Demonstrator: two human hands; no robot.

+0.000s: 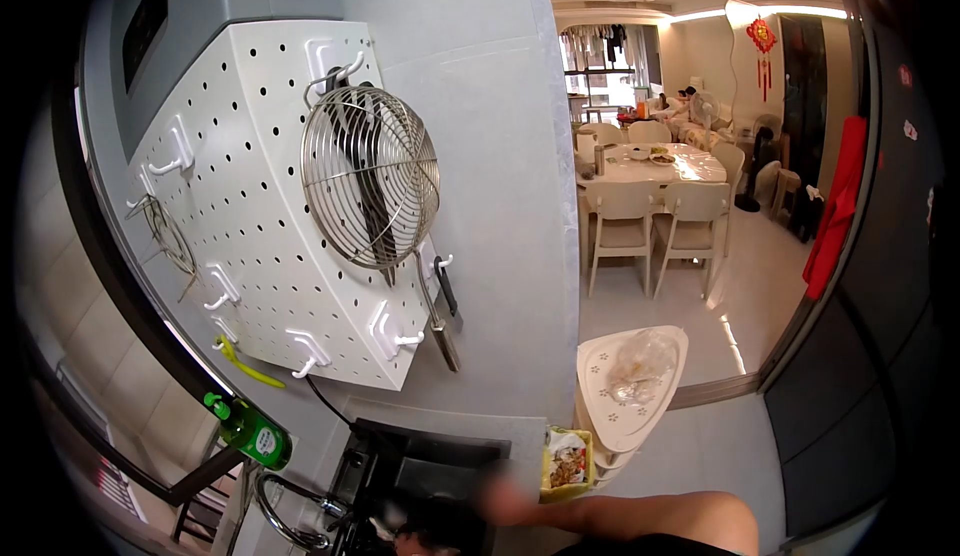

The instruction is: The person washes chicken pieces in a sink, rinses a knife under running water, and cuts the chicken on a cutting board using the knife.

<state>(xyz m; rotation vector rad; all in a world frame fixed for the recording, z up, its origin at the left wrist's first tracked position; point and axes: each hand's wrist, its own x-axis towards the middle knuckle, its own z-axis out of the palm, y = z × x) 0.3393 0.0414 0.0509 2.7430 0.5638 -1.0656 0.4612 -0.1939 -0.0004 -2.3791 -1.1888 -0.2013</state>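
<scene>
Head view: the blurred right hand (505,498) is beside the black sink (435,474), the left hand (412,544) mostly hidden low down; whether either is spread or pinching cannot be told. White pegboard (275,221) above; beyond, chairs (618,204) surround a dining table (690,168).

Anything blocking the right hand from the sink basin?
Nothing visible. The right hand, blurred, is at the right side of the basin in view. The tap is off to the left, clear of that gap. Lower down is too dark to tell.
</scene>
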